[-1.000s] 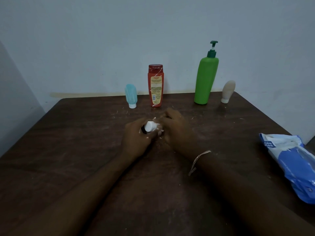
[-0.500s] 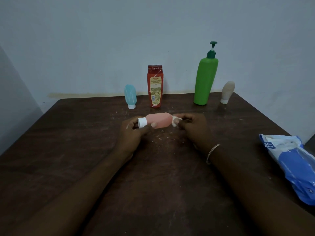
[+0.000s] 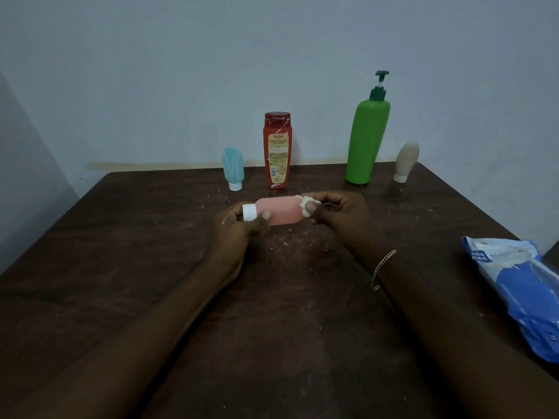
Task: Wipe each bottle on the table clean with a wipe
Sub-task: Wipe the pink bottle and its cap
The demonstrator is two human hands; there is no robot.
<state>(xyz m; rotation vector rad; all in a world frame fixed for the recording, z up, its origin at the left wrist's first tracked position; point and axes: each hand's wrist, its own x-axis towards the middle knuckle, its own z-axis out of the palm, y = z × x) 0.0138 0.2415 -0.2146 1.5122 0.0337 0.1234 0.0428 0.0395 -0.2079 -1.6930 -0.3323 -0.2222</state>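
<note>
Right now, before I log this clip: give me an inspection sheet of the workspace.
Surface: dark wooden table, scuffed, with white crumbs scattered near its middle.
Job's things: pink bottle held sideways above the table; white wipe pressed to its base end; blue tube, red bottle, green pump bottle and beige tube stand along the back edge.
Clutter: blue wipes pack at the right edge.
Grippers: left hand grips the pink bottle at its white cap end; right hand pinches the wipe.
Cables: nothing seen.
Surroundings: plain pale wall behind.
</note>
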